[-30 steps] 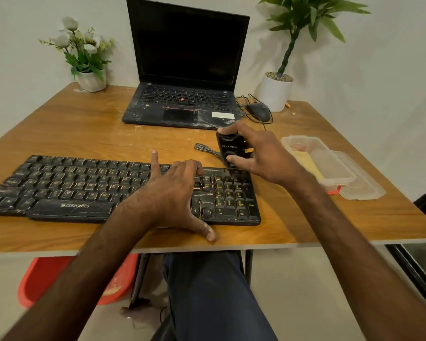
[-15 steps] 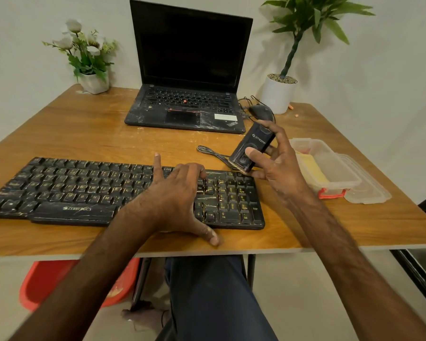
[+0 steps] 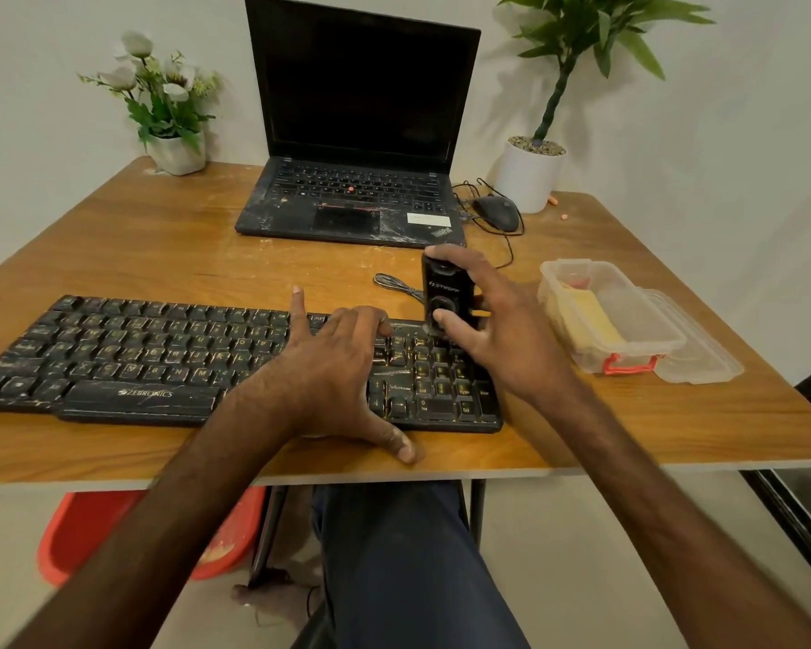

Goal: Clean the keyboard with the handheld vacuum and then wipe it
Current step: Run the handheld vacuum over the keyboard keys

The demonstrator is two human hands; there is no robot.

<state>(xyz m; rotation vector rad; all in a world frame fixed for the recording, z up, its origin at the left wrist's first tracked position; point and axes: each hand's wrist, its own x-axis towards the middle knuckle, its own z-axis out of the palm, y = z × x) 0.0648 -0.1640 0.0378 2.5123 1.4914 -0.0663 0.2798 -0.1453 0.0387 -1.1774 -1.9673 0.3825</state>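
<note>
A black dusty keyboard [image 3: 127,358] lies along the front of the wooden table [image 3: 160,236]. My left hand [image 3: 328,381] rests flat on its right half, fingers spread, thumb on the table edge. My right hand [image 3: 502,330] grips a small black handheld vacuum [image 3: 443,292], held upright with its lower end on the keyboard's top right corner by the number pad. My thumb lies on the vacuum's round front button. A yellow cloth [image 3: 586,316] lies in a clear plastic box [image 3: 628,339] to the right.
An open black laptop [image 3: 357,199] stands behind the keyboard, a mouse [image 3: 497,213] and its cable beside it. Two potted plants [image 3: 530,175] [image 3: 174,147] stand at the back corners. The box's lid [image 3: 703,358] lies by the right edge. A red tub [image 3: 90,531] sits under the table.
My right hand has turned the vacuum from tilted to upright and set its lower end on the keyboard's top right corner. My left hand has stayed in place.
</note>
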